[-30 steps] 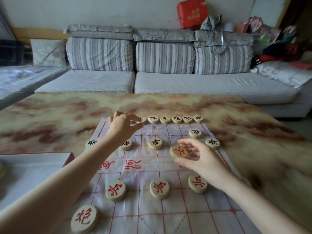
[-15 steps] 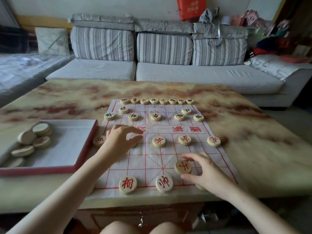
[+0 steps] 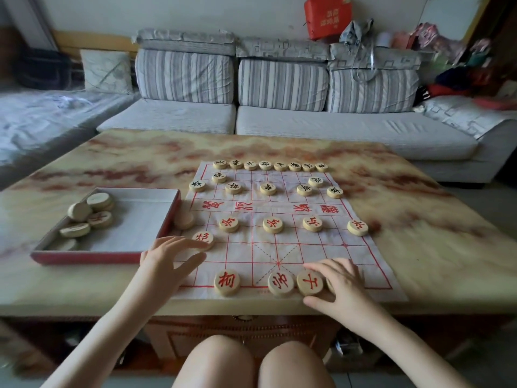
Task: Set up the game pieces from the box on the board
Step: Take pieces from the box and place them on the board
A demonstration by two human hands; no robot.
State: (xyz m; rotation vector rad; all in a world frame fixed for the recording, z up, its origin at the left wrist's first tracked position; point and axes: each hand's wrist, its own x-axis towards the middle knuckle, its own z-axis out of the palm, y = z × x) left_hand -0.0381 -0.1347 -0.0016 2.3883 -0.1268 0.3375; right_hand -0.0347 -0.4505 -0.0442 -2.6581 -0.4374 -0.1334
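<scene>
Pieces [image 3: 272,225] for the game stand partly set out on a cloth board [image 3: 279,253] spread on a marbled table [image 3: 419,233]. Black-marked pieces [image 3: 267,189] fill the far side: eight in a row along the far edge, two just inside it, and five in a line nearer the middle. On the near side four red-marked pieces sit in a row, and three more line the near edge. The right hand [image 3: 340,284] holds the rightmost piece [image 3: 310,282] of those three, thumb below it and curled fingers above, the piece lying flat just beside its neighbour. The left hand [image 3: 165,261] lies at the board's left edge, fingers straight and spread, gripping nothing, their tips on the left-edge piece [image 3: 203,239], which is also red. A red-rimmed box [image 3: 103,257] sits on the table just left of the board, several pieces heaped at its left end. One more disc [image 3: 183,219] sits just beside the box's right wall. A grey striped sofa [image 3: 335,130] stands behind the table, and bare knees [image 3: 218,359] show below it.
</scene>
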